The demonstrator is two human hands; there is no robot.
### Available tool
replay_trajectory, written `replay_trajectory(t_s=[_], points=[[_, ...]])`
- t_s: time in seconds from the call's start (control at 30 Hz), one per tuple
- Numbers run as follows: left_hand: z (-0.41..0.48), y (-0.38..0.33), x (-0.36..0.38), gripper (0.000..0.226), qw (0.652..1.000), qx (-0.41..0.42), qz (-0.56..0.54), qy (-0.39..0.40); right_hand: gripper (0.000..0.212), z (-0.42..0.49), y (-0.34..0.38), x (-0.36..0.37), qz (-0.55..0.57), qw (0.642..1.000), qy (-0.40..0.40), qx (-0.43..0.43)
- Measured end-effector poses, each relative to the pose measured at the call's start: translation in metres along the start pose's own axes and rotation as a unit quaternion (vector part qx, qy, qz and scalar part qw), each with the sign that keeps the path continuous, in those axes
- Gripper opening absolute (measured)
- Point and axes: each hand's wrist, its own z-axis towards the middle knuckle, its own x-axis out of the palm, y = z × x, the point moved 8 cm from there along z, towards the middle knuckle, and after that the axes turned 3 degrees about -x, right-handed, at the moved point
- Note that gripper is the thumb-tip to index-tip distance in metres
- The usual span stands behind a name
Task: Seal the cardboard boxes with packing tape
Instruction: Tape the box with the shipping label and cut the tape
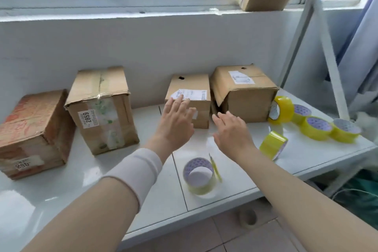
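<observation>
Two bare hands reach over a white tabletop [122, 170] toward a small cardboard box [192, 84] standing by the back wall, between a tall carton marked 2859 [102, 108] and a larger box [245, 92]. The left hand [176, 120] is spread flat, fingers straight, its tips at the box's white label; we cannot tell whether they touch. The right hand [233, 131] is also open and holds nothing, hovering just beside the box's near right corner.

We judge the box light and stiff along its edges but yielding on its faces, so it is best taken by two opposite side walls, low down, rather than by the flaps. The nearest tape roll [199, 178] lies flat close to the front edge with a loose end standing up. Its film looks slick, so the cardboard core is the surer hold. More yellow rolls [316, 131] sit at the right.
</observation>
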Motion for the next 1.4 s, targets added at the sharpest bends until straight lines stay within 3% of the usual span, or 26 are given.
replay_trajectory(t_s=[0.13, 0.3, 0.4, 0.53, 0.6, 0.67, 0.77, 0.97, 1.1, 1.2, 1.4], points=[[0.030, 0.005, 0.023, 0.039, 0.997, -0.050, -0.057, -0.031, 0.057, 0.012, -0.028, 0.015, 0.012, 0.999, 0.034, 0.026], [0.058, 0.061, 0.055, 0.059, 0.956, -0.243, -0.162, -0.005, 0.058, 0.042, -0.039, 0.030, 0.107, 0.992, 0.001, 0.061], [0.061, 0.103, 0.078, 0.071, 0.881, -0.377, -0.285, -0.003, 0.060, 0.065, -0.048, 0.047, 0.242, 0.961, -0.008, 0.134], [0.060, 0.124, 0.127, 0.075, 0.743, -0.459, -0.482, 0.076, 0.068, 0.092, -0.053, 0.081, 0.447, 0.856, 0.016, 0.258], [0.059, 0.122, 0.144, 0.065, 0.691, -0.466, -0.543, 0.102, 0.070, 0.104, -0.051, 0.096, 0.503, 0.816, 0.031, 0.284], [0.058, 0.116, 0.154, 0.044, 0.663, -0.459, -0.580, 0.114, 0.069, 0.114, -0.048, 0.109, 0.550, 0.777, 0.034, 0.303], [0.058, 0.114, 0.161, 0.033, 0.640, -0.458, -0.610, 0.093, 0.056, 0.119, -0.052, 0.119, 0.584, 0.743, 0.010, 0.326], [0.049, 0.116, 0.149, 0.027, 0.642, -0.454, -0.615, 0.059, 0.035, 0.104, -0.050, 0.117, 0.641, 0.684, -0.012, 0.349], [0.037, 0.113, 0.105, 0.025, 0.646, -0.429, -0.631, 0.015, 0.023, 0.088, -0.041, 0.078, 0.654, 0.679, -0.045, 0.329], [0.021, 0.109, 0.057, 0.029, 0.649, -0.413, -0.638, -0.033, 0.027, 0.070, -0.028, 0.036, 0.658, 0.684, -0.066, 0.307], [-0.060, 0.098, -0.014, 0.029, 0.650, -0.428, -0.625, -0.071, 0.011, 0.004, 0.014, -0.012, 0.680, 0.677, -0.044, 0.279]])
